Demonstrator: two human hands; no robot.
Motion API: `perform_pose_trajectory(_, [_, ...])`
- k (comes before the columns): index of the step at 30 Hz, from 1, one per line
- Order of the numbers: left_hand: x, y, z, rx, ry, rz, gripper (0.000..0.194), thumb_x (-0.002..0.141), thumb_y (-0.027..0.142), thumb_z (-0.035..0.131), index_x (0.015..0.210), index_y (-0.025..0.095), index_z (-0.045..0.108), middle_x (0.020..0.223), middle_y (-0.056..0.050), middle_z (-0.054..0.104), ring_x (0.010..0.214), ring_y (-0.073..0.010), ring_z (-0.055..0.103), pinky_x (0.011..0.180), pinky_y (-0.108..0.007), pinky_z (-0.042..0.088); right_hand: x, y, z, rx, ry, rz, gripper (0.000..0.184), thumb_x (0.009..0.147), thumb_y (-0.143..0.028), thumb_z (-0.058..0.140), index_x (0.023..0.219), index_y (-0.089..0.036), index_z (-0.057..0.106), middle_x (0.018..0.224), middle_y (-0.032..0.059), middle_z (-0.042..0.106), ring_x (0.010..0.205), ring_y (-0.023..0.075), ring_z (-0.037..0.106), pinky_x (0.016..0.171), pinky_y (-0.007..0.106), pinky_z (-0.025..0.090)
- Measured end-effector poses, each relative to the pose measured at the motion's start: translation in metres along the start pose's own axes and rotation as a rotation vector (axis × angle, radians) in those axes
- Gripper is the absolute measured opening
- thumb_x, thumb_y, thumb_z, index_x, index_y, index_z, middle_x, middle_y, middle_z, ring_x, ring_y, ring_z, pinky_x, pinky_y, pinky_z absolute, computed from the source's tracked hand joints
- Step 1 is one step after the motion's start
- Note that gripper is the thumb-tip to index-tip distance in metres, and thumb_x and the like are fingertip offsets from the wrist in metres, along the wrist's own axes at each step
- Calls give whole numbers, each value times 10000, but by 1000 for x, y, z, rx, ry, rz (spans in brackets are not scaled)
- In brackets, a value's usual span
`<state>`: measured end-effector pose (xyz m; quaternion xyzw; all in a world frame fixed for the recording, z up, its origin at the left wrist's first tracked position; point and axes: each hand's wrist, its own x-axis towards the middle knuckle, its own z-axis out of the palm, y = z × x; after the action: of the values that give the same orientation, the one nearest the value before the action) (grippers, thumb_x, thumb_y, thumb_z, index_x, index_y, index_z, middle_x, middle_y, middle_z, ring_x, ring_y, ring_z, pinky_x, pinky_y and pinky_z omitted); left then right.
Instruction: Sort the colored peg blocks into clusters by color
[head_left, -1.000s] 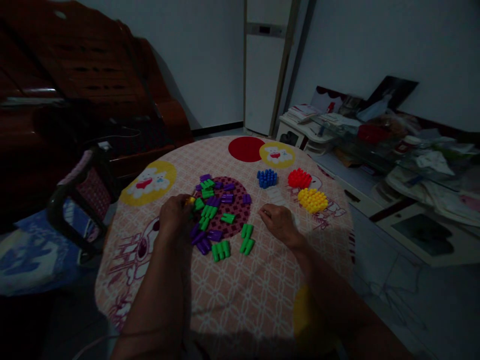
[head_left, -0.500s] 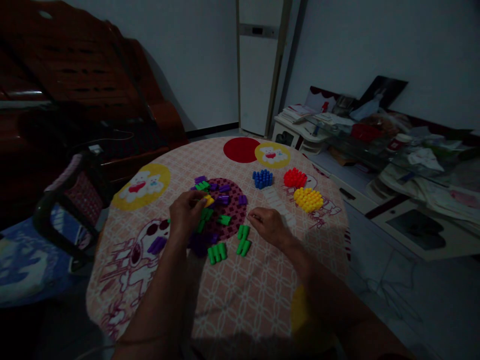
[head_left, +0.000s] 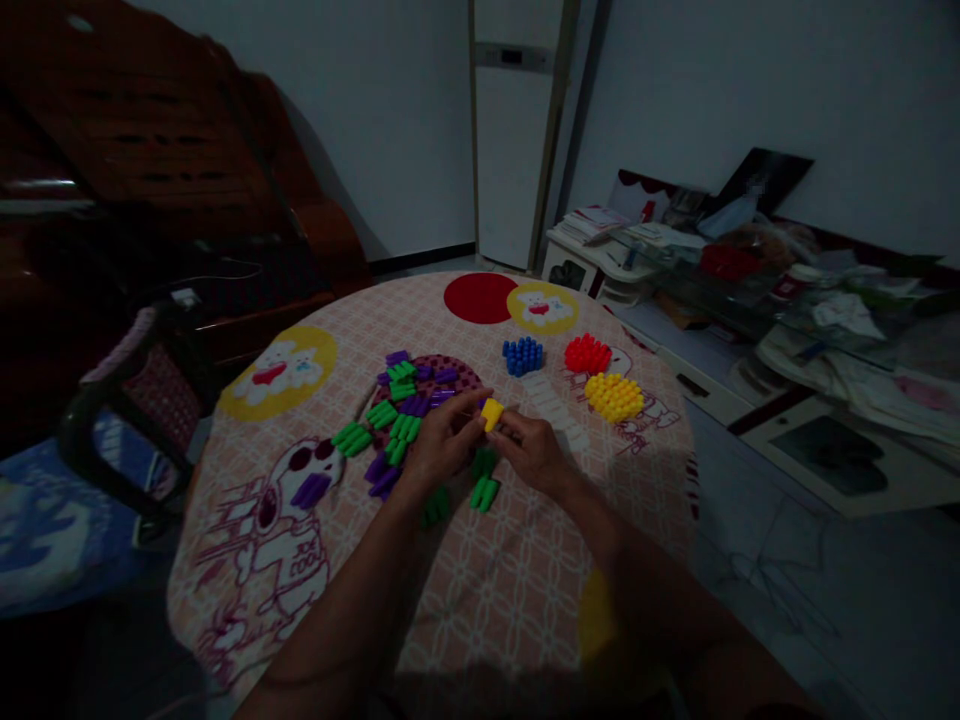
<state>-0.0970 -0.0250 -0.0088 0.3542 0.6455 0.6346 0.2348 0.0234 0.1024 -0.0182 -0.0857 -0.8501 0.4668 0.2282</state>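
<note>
A small yellow toy block (head_left: 491,414) is held between the fingertips of my left hand (head_left: 450,436) and my right hand (head_left: 533,452), above the middle of the table. Both hands are closed in a pinch around it. Under and left of my left hand lie loose green blocks (head_left: 352,439) and purple blocks (head_left: 310,490), some partly hidden by the hand and forearm. Other green blocks (head_left: 484,492) lie just below my hands. Beyond my right hand stand a blue cluster of blocks (head_left: 523,356), a red cluster (head_left: 587,354) and a yellow cluster (head_left: 614,397).
The round table has a patterned tablecloth (head_left: 480,620). A folding chair (head_left: 135,400) stands at its left, with a wooden bench (head_left: 165,150) behind. A cluttered low cabinet (head_left: 720,390) runs along the right. A tall white air conditioner (head_left: 510,160) stands at the back.
My left hand has moved right from the green and purple pile, bringing the yellow block to my right hand. My right hand has stayed nearly in place and now touches the block.
</note>
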Motion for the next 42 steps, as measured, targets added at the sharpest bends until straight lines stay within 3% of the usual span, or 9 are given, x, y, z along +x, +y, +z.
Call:
perform_pose_trajectory(5, [-3,-4,3,14,-28,31,433,858,388,660,1258,224,651,755,13,664,628,-136,629,581,-235,505,-1,-1,-5,0,-8,-50,199,950,-326,483,851,-197,597,702,-24,563,642,129,531,629,246,404])
perform_pose_trajectory(11, [-4,0,11,-153,38,-51,356,832,458,688,1042,173,652,807,-23,711,664,-160,672,613,-264,545,-2,6,-4,149,29,36,227,952,-380,515,995,-198,643,826,7,682,733,143,648,674,246,492])
perform_pose_trajectory(18, [-5,-5,18,-138,-19,-123,425,785,488,735,1024,138,711,812,-66,736,684,-174,686,638,-274,544,3,7,-13,308,132,214,255,867,-448,597,849,-195,620,679,-15,666,538,122,613,522,226,479])
perform_pose_trajectory(22, [-3,-9,15,-106,4,-126,520,770,508,740,1134,139,701,857,-86,746,708,-194,705,658,-302,558,5,19,-52,83,284,294,265,810,-451,634,802,-187,655,634,-3,664,526,143,606,504,241,472])
perform_pose_trajectory(25, [-2,-6,12,-92,28,-152,502,755,511,742,1088,138,708,858,-88,745,700,-193,698,637,-296,551,2,26,-88,-298,383,329,216,812,-396,631,780,-189,685,716,47,725,672,188,681,638,279,510])
perform_pose_trajectory(28, [-3,-2,11,-93,28,-174,474,738,509,747,1032,139,712,857,-82,745,692,-187,691,626,-287,543,-4,26,-112,-718,358,464,197,843,-353,619,829,-188,726,866,107,766,837,236,710,745,312,495])
perform_pose_trajectory(33, [-4,-2,11,-121,23,-179,488,745,497,747,1068,134,698,867,-90,743,700,-181,688,628,-279,541,-10,28,-120,-1043,217,557,253,919,-375,588,942,-180,747,927,143,754,889,272,703,716,322,450])
perform_pose_trajectory(39, [-2,-8,6,-122,63,-143,478,772,468,717,1130,154,680,824,-52,729,681,-170,673,634,-282,541,-10,39,-118,-1121,174,549,240,932,-353,590,982,-176,743,895,155,739,826,265,693,675,322,431])
perform_pose_trajectory(42, [-2,-11,5,-79,52,-143,427,795,452,687,1110,163,690,824,-52,733,667,-175,669,610,-281,529,-10,39,-117,-1122,221,535,208,915,-344,616,984,-189,737,869,136,734,793,247,678,660,310,415])
